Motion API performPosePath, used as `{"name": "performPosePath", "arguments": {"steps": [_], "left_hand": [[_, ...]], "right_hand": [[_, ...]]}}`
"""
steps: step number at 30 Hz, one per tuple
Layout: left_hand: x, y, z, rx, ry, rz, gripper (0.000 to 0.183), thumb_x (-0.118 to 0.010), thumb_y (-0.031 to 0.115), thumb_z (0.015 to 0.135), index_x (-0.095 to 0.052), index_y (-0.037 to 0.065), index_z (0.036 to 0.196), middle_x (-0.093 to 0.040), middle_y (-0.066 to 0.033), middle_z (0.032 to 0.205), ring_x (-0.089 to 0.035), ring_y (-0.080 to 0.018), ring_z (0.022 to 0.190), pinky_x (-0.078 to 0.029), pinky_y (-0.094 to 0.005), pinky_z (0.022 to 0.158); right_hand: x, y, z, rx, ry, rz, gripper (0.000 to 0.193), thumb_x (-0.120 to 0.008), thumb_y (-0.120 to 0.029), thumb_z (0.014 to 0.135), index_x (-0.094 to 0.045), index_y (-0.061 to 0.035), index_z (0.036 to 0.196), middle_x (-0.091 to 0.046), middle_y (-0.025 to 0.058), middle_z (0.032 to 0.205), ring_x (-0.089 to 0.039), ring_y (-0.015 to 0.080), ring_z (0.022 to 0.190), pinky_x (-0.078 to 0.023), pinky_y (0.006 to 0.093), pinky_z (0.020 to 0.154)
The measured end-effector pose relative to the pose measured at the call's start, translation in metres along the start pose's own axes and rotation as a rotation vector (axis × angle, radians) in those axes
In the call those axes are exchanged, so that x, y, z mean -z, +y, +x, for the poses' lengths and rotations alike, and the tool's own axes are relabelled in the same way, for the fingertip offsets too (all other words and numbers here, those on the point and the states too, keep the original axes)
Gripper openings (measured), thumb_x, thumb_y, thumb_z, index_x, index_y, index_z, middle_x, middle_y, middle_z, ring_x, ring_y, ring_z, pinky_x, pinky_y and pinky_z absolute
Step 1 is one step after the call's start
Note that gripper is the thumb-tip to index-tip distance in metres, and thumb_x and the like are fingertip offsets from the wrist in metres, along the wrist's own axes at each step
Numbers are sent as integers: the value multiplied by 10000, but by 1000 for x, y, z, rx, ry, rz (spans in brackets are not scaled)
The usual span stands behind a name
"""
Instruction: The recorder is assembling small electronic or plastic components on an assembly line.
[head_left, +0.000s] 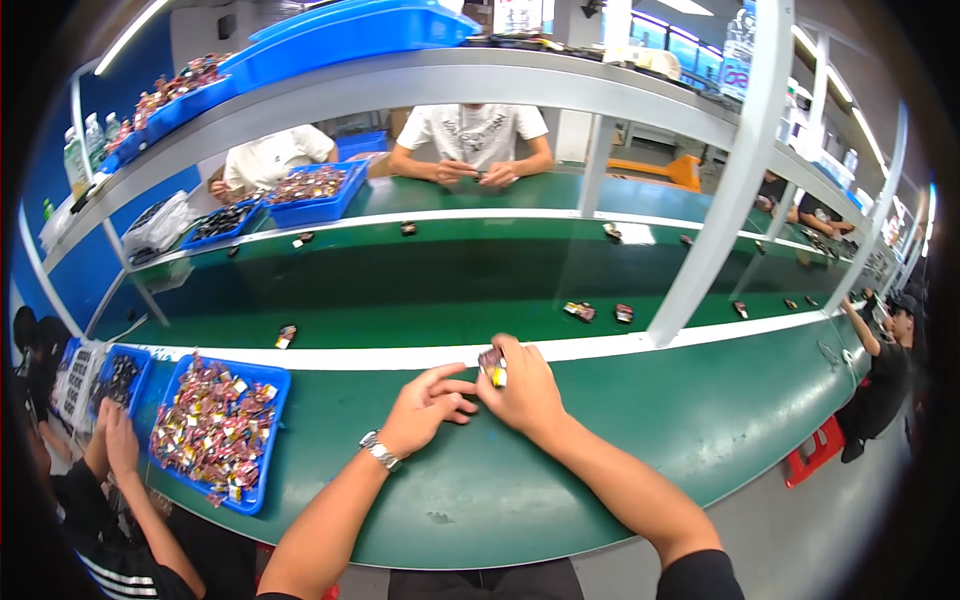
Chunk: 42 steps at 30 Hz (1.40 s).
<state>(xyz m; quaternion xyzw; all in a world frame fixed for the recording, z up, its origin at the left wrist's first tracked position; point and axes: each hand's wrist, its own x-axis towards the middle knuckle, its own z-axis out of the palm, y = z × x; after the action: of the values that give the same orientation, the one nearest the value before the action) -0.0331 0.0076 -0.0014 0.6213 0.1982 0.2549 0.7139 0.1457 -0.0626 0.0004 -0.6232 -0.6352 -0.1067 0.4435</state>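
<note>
Green is the colour of the long table [480, 520], and above it, near the white rail [380, 359], the person brings both hands close together. The right hand [525, 388] has its fingers closed upon one small part [493, 369], brown and dark with a yellow patch, which is pinched at the left side of this hand. The left hand [424, 408], just beside it, has half-bent fingers and shows nothing gripped; whether its fingertips touch the small part, I cannot tell. A metal watch [380, 450] sits around the left wrist. Well to the left, on the same table, stands a blue tray [258, 480] full of a loose heap of similar parts [212, 425]. Beyond the rail runs a dark green lane [440, 312], where a few parts [624, 313] lie apart from each other. At the far side, a co-worker in a white shirt [476, 135] holds two hands near together above the table.
</note>
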Motion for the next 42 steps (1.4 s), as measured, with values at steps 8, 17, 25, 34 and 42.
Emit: {"name": "performPosePath", "arguments": {"steps": [8,17,25,34,42], "left_hand": [[10,-2,-5,7,51,24,396,-506,34,937,-459,-25,1326,-622,-192,1169,-659,-238,974,-565,-342,823],[9,-2,-2,31,17,31,342,-518,50,952,-505,-24,1286,-643,-172,1122,-654,-220,965,-555,-336,826],[3,-1,-2,16,18,24,357,-530,89,961,-497,-29,1297,-637,-174,1133,-648,-217,979,-553,-333,842],[4,10,-5,38,-101,-248,472,-580,165,967,-443,37,1400,-574,-98,1277,-591,-180,1126,-521,-362,952],[6,4,-3,33,-52,-205,419,-594,123,953,-495,2,1342,-603,-111,1228,-629,-180,1060,-565,-336,901]], "right_hand": [[-10,73,56,-252,-104,-310,380,-643,-249,773,-555,27,1018,-626,229,877,-605,396,889,-509,494,741],[67,201,70,-815,-482,-896,259,-618,-169,839,-634,-6,1040,-674,203,1062,-638,302,1096,-516,403,896],[72,92,52,-421,-44,-306,381,-692,-129,758,-551,18,1080,-677,205,897,-683,354,833,-552,410,739],[18,-49,-10,70,-72,57,402,-745,-87,733,-566,-7,1084,-633,159,1108,-610,310,997,-517,381,850],[19,-43,-9,118,-50,58,307,-722,-45,738,-628,-4,1028,-626,134,1050,-615,291,946,-534,365,780]]}}
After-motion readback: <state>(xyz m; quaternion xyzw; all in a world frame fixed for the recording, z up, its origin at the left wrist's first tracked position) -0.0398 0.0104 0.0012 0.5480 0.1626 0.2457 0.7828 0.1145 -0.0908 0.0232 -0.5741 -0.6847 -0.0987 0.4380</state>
